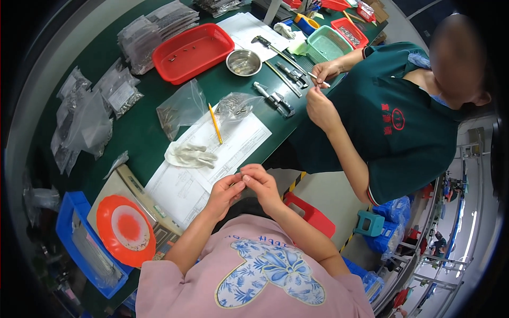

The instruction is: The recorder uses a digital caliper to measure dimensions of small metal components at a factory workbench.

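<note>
My left hand [225,196] and my right hand [261,185] meet in front of my chest, just off the table's near edge. Both are closed in a pinch, fingertips together. Whatever lies between them is too small to make out. Beyond my hands, a white glove [190,155] rests on a printed drawing sheet [183,186]. A yellow pencil [215,124] lies across the sheet's far part, beside a clear bag of small metal pins [236,107]. Another clear bag [177,108] with small dark parts is to its left.
A co-worker [366,116] stands at the right, holding a thin white item. Calipers [278,53], micrometers [274,99], a steel bowl [244,62] and a red tray [194,52] occupy the far table. At left are bagged parts [119,93], an orange dish on a scale [126,229] and a blue bin [93,249].
</note>
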Action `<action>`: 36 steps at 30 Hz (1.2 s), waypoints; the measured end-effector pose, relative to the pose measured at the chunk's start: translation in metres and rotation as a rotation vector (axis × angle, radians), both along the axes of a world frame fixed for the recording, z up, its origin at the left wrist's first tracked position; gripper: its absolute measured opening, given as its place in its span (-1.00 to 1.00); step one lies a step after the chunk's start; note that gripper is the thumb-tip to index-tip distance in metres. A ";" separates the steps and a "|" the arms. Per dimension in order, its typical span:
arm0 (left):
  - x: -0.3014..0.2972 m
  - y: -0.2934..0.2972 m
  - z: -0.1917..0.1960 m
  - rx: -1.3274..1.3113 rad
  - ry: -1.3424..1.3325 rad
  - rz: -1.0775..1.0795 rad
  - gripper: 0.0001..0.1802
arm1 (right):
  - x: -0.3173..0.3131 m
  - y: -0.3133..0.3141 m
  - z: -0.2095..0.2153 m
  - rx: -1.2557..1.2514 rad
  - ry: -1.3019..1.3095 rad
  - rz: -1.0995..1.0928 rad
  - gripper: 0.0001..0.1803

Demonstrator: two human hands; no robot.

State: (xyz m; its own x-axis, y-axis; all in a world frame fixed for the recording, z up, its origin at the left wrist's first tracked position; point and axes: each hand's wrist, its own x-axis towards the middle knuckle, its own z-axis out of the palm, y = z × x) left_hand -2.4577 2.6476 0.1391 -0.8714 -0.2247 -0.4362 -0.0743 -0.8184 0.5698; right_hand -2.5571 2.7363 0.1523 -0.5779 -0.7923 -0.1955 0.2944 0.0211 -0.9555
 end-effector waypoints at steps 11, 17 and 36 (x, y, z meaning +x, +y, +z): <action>0.041 -0.007 -0.017 0.094 -0.011 0.359 -0.87 | -0.035 -0.035 -0.007 0.121 0.261 0.000 -0.87; 0.073 -0.013 -0.019 0.005 -0.088 0.583 -0.81 | -0.106 -0.104 0.009 0.021 0.449 -0.121 -0.87; 0.078 0.076 -0.043 0.326 -0.503 1.175 -0.85 | -0.368 -0.264 -0.106 0.989 1.311 -0.101 -0.50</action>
State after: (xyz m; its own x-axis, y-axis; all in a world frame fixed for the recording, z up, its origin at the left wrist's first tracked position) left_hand -2.3795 2.7240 0.0962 0.0420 -0.5552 -0.8307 0.6257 -0.6335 0.4551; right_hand -2.9248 2.4728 0.0463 -0.7853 -0.6159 0.0628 -0.6167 0.7692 -0.1675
